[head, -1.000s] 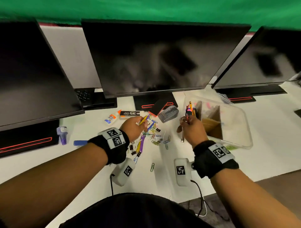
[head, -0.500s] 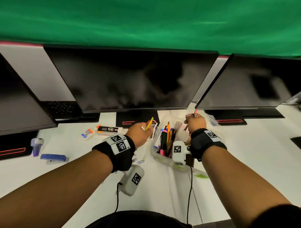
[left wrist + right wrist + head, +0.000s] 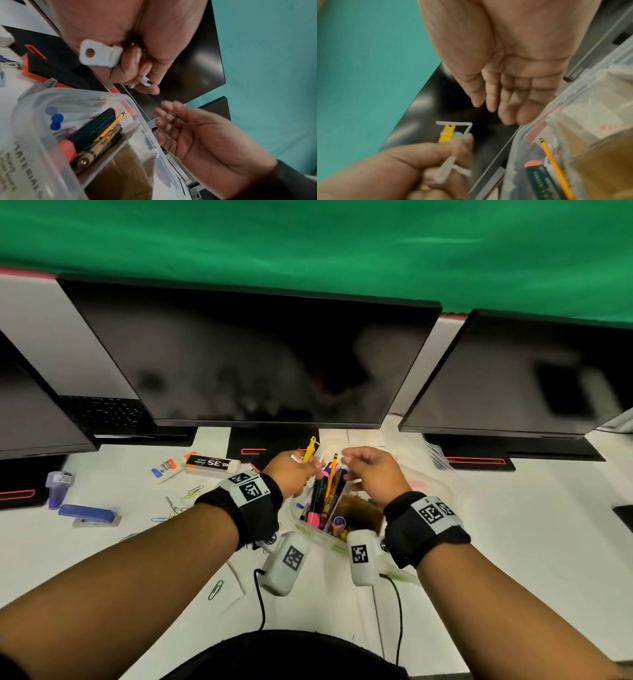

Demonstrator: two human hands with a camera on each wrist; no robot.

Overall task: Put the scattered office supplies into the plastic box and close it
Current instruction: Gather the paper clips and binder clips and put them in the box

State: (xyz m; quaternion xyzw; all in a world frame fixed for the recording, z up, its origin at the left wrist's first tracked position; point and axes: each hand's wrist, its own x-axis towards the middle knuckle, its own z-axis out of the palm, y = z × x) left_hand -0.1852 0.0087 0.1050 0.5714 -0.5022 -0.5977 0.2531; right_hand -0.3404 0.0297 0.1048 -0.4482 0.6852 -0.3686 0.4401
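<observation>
We see the left hand (image 3: 294, 474) gripping white and yellow clips (image 3: 448, 133) just left of the plastic box (image 3: 137, 106); right hand (image 3: 375, 474) empty, fingers relaxed, above the box; pens (image 3: 323, 491) inside.

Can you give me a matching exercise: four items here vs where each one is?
Items:
1. blue stapler
2. yellow pencil
3. glue bottle
4. white plastic clips

Places:
a. in the plastic box
b. held in the left hand
c. on the desk, far left
d. on the desk beside the staples box

Pairs: 1-c, 2-a, 3-d, 4-b
</observation>
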